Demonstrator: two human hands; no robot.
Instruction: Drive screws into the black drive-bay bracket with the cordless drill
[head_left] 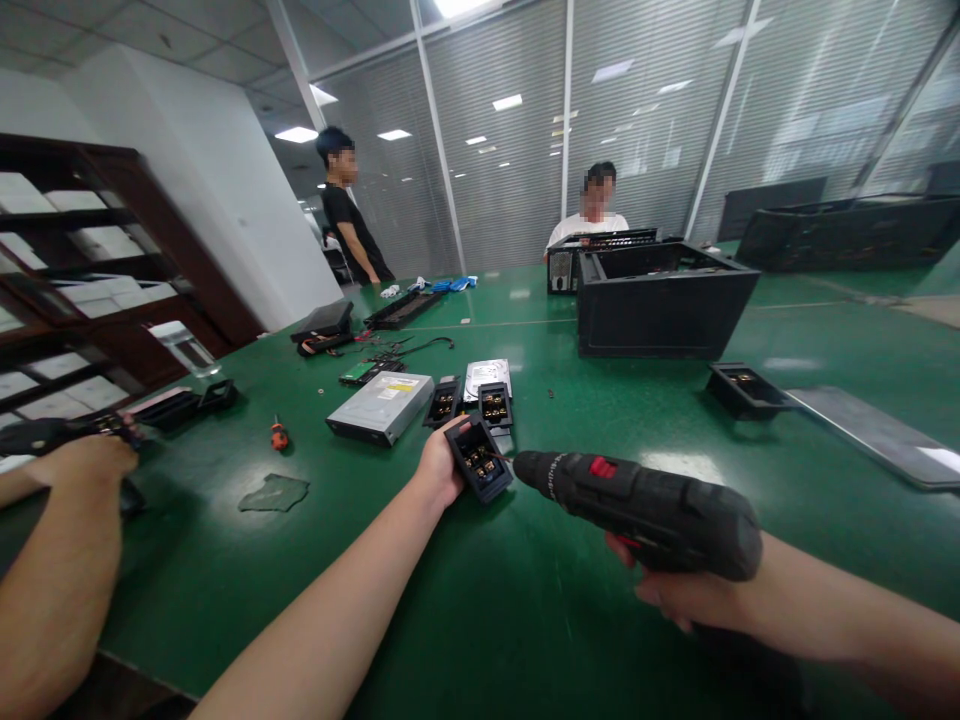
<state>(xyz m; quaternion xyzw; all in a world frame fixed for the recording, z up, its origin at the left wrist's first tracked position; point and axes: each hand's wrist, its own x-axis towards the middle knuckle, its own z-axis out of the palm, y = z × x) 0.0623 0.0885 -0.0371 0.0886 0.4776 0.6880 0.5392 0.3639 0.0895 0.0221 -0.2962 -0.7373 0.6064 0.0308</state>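
My left hand (439,468) grips a small black box (491,485) with brass-coloured metal parts inside, its open side tilted up toward me. In my right hand (667,590) is a black cordless drill (637,505) with a red switch. The drill's bit points left into the box's opening; whether its tip touches a brass part I cannot tell. Just beyond, two similar boxes, one on the left (444,400) and one on the right (495,403), lie by a hard drive (486,376). To their left rests a silver optical drive (382,405).
A black computer case (660,315) stands at the back right. Another black box (746,390) and a grey tablet-like slab (874,430) lie on the right. A screwdriver (278,436) is on the left, near a co-worker's arm (71,560). Two people are across the table.
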